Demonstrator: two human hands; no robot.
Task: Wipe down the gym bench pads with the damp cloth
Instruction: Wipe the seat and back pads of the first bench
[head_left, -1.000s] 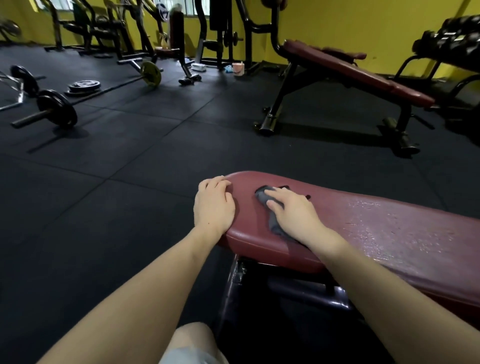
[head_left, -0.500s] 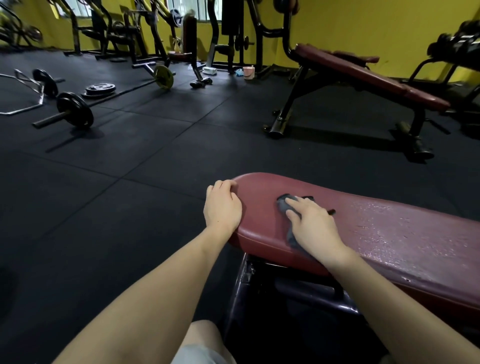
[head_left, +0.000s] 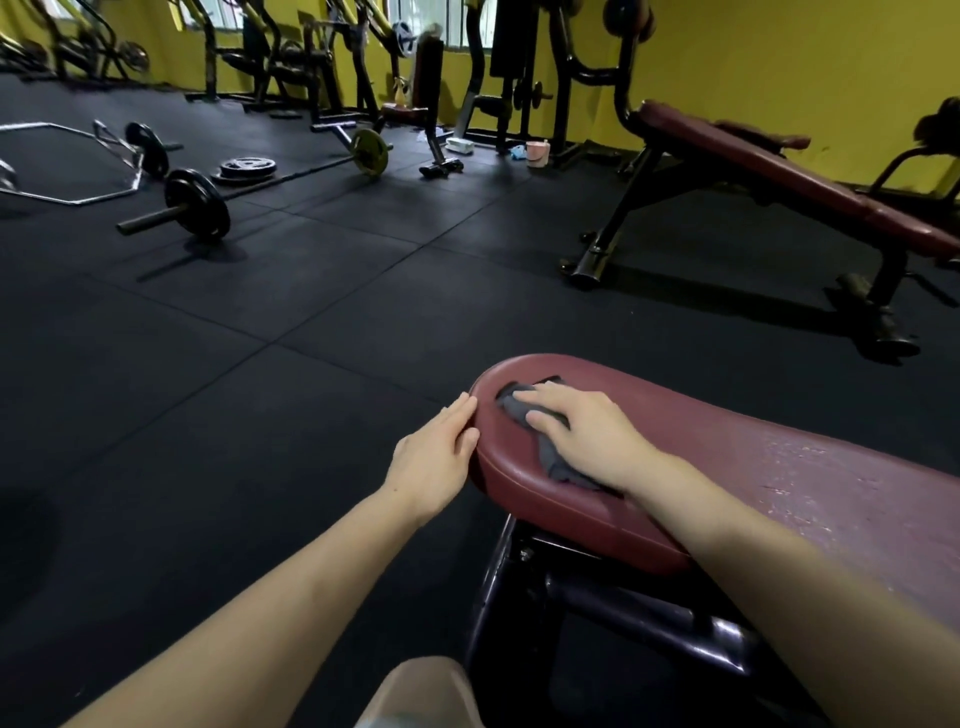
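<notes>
A dark red bench pad (head_left: 779, 467) runs from the centre to the lower right, with a wet sheen on its right part. My right hand (head_left: 582, 431) presses a dark grey damp cloth (head_left: 553, 462) flat on the pad near its rounded left end. Most of the cloth is hidden under the palm. My left hand (head_left: 434, 457) rests against the pad's left end, fingers together along its edge, holding nothing.
The bench's black steel frame (head_left: 597, 597) sits under the pad. A second dark red incline bench (head_left: 779, 171) stands at the right rear. A barbell with plates (head_left: 197, 205), loose plates (head_left: 247, 167) and machines line the far yellow wall. A pink cup (head_left: 537, 151) stands on the black rubber floor.
My right hand and the cloth slid back toward the pad's left end. My left hand shifted from on top of the pad's end to its side edge. The head camera tilted up.
</notes>
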